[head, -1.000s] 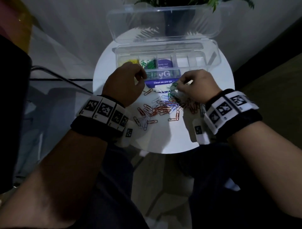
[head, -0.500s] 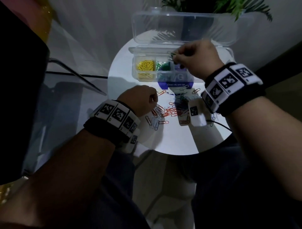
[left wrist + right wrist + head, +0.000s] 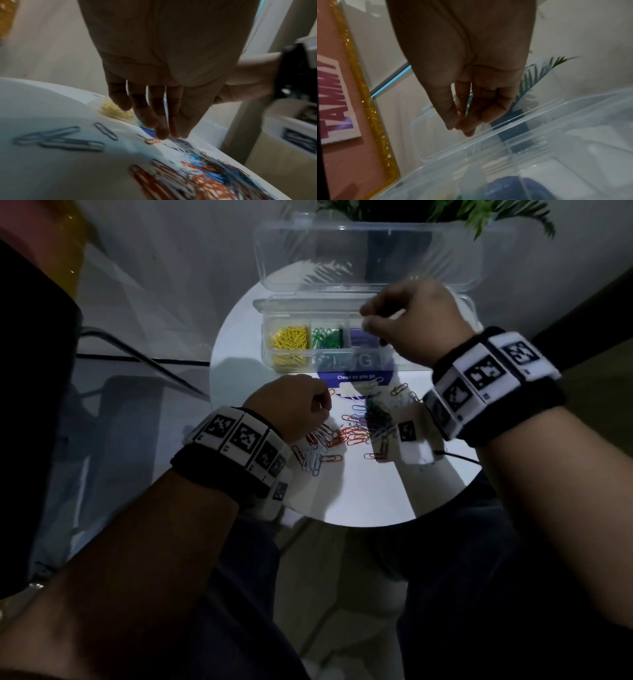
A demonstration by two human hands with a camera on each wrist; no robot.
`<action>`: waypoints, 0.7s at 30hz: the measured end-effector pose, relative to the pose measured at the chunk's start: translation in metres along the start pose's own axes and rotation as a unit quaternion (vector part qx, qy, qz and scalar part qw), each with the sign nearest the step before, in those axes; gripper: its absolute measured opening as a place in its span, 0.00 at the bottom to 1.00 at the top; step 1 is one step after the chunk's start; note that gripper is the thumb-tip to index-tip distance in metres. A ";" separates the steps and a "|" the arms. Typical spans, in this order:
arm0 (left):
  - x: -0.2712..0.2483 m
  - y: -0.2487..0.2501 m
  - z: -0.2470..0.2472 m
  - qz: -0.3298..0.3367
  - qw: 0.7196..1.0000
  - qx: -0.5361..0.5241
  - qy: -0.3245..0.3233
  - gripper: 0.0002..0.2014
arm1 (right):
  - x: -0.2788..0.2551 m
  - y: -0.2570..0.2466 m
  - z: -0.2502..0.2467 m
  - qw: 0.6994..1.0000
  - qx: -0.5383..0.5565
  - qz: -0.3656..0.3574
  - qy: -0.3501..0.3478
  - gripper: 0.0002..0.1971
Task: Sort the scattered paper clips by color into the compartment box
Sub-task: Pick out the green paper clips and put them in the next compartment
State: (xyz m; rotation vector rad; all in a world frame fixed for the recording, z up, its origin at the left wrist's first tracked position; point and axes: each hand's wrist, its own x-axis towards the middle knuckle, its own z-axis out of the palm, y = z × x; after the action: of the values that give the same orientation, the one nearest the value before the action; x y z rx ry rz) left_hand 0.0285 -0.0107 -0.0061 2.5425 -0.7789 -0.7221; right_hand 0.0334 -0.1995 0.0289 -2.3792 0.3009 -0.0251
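A clear compartment box (image 3: 274, 302) stands open at the back of a round white table. It holds yellow clips (image 3: 289, 338) in its left cell and green clips (image 3: 327, 338) in the cell beside it. Mixed orange, blue and dark clips (image 3: 356, 429) lie scattered in front of it. My left hand (image 3: 325, 405) is low over their left side. In the left wrist view its fairly straight fingertips (image 3: 161, 136) touch an orange clip (image 3: 152, 141). My right hand (image 3: 368, 318) hovers over the box, right of the green cell. Its fingertips (image 3: 452, 124) are bunched together, with no clip showing between them.
The box lid (image 3: 342, 251) stands upright behind the cells, with a plant (image 3: 445, 213) behind it. A purple card (image 3: 356, 377) lies under the box front. The table edge (image 3: 376, 520) is near my lap. A glass surface (image 3: 120, 405) lies to the left.
My right hand carried green clips from the pile up to the green cell, then shifted right without them. My left hand came down from the box to the pile and stays there.
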 end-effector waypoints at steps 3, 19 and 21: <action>0.003 0.009 0.008 0.025 1.000 -0.014 -0.002 0.09 | -0.028 0.023 -0.011 0.999 -0.033 0.013 -0.038 0.06; 0.022 0.018 0.020 0.044 0.998 0.049 -0.017 0.10 | -0.065 0.075 0.004 0.986 -0.095 0.077 -0.114 0.10; 0.025 0.019 0.019 0.048 0.998 0.044 0.009 0.09 | -0.067 0.070 0.007 0.988 -0.079 0.048 -0.121 0.08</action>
State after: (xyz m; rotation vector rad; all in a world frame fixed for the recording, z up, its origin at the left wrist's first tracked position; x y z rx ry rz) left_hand 0.0277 -0.0444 -0.0206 2.5653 -0.9379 -0.6474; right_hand -0.0454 -0.2294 -0.0187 -2.4887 0.3108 0.3427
